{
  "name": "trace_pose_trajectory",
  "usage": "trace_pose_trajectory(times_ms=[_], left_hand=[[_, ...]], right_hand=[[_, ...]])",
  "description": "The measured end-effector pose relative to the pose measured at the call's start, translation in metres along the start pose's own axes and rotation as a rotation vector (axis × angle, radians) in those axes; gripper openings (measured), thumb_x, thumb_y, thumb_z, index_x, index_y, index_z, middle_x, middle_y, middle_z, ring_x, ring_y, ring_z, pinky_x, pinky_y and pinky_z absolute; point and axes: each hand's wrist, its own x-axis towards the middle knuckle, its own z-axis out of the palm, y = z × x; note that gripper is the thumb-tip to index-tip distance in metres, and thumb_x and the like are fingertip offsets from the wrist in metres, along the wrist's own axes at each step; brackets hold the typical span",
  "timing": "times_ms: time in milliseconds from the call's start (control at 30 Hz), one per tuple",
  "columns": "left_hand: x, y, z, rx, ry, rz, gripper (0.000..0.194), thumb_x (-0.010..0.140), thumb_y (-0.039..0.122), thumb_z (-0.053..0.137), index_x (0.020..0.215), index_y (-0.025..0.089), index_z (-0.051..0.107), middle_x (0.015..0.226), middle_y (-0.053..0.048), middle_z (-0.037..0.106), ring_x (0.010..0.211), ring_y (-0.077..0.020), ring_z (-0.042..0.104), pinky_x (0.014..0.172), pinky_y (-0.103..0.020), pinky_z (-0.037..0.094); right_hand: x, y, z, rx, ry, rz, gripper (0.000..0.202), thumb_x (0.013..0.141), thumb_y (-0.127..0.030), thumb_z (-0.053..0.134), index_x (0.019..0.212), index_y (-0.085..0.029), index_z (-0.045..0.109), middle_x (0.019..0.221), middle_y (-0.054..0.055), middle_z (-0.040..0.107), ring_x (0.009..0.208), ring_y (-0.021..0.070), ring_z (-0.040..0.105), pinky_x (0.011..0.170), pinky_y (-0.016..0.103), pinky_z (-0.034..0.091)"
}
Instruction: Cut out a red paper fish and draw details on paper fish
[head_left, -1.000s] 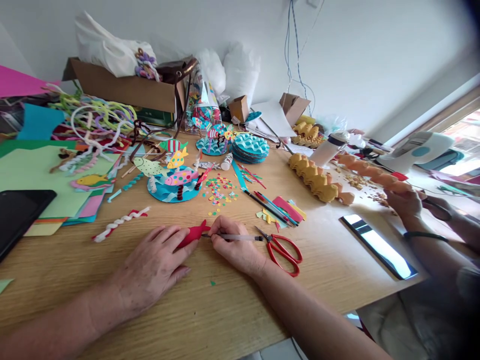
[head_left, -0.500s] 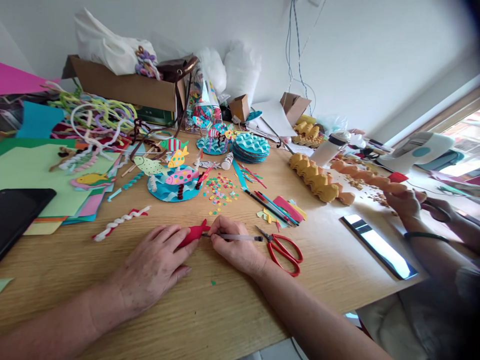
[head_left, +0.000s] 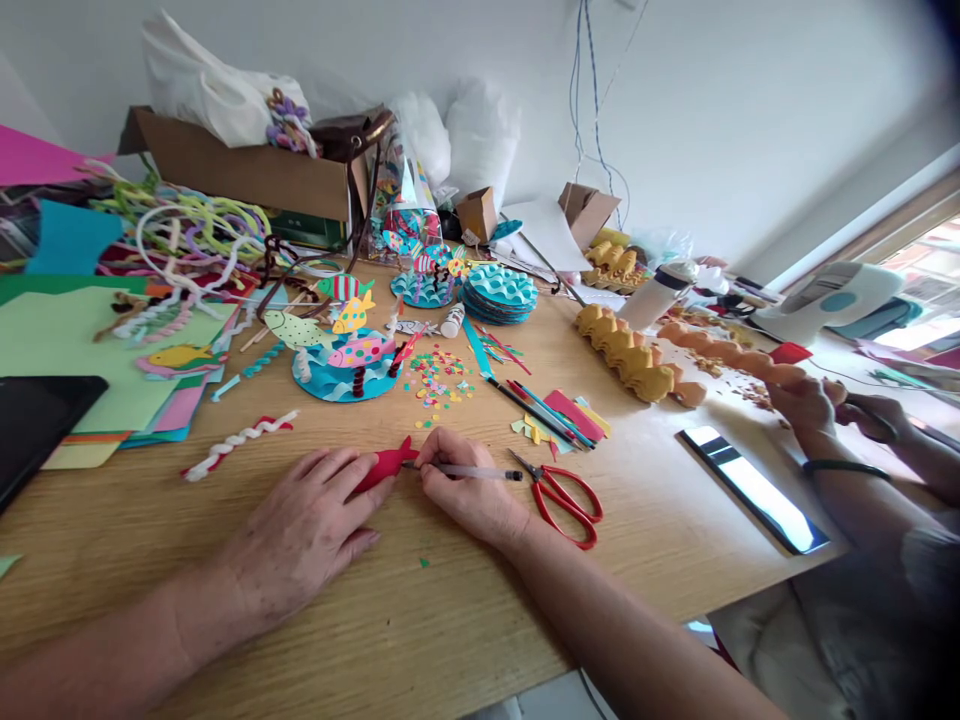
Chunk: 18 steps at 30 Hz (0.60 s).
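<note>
Trainee: State of the fingers?

Operator: On my feed, the right hand (head_left: 469,497) pinches a pen (head_left: 478,471) between thumb and fingers, close to its writing end. The left hand (head_left: 311,515) lies palm down, fingers slightly spread, pressing the red fish (head_left: 386,465) onto the table (head_left: 450,630). Its thumb stands apart from the fish.

Trainee: Locate the red fish.

Operator: I use it as the landmark. It lies flat between the two hands, body partly covered by the left fingers, forked tail toward the right hand. The pen tip is at the tail; I cannot confirm contact.

Trainee: Handling notes?

Operator: I judge it to be paper or thin card: very light, flexible, easily creased, unlikely to slip under a dry fingertip. Apply flat pressure to the body. If lifting, take the body's edge. Avoid the tail; its narrow neck is probably the weakest section. I rate the pen as light, stiff and smooth; grip near the tip.

Trainee: Surroundings?

Operator: Right of the red fish, red-handled scissors (head_left: 564,501). Left of it, a white twisted strand (head_left: 238,443). Beyond it, paper dots (head_left: 437,372) and a blue disc (head_left: 322,386) bearing paper fish.

Trainee: Labels?

Operator: None I can read. Well beyond the red fish, a green box (head_left: 304,228) appears to carry marks, too small to decipher.
</note>
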Motion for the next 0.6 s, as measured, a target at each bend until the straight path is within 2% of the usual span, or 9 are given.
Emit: trace_pose_trajectory(times_ms=[200,433,600], left_hand=[[-0.0005,-0.0011,0.0009,-0.01,-0.001,0.011,0.04,0.086,0.024,0.059,0.125,0.021,0.059,0.119,-0.011,0.063,0.109,-0.0305,0.054,0.09,-0.048,0.048],[-0.0011,-0.0006,0.0028,0.002,0.033,0.016,0.041,0.083,0.022,0.062,0.124,0.02,0.06,0.117,-0.012,0.062,0.107,-0.031,0.054,0.09,-0.049,0.048],[-0.002,0.0002,0.0039,0.007,0.022,-0.003,0.041,0.085,0.022,0.06,0.125,0.022,0.059,0.119,-0.011,0.061,0.111,-0.0308,0.052,0.093,-0.049,0.047]], right_hand=[[0.0009,-0.0003,-0.0006,-0.006,-0.008,0.015,0.011,0.066,-0.01,0.049,0.066,-0.02,0.051,0.057,-0.006,0.048,0.05,0.0097,0.041,0.052,0.021,0.033],[0.0014,0.0075,0.0014,0.053,0.039,0.02,0.008,0.068,-0.013,0.049,0.067,-0.02,0.051,0.057,-0.006,0.048,0.051,0.0102,0.042,0.049,0.021,0.03],[0.002,0.0061,0.0019,0.044,0.022,0.013,0.011,0.067,-0.009,0.048,0.067,-0.02,0.051,0.059,-0.006,0.05,0.051,0.0093,0.042,0.049,0.02,0.03]])
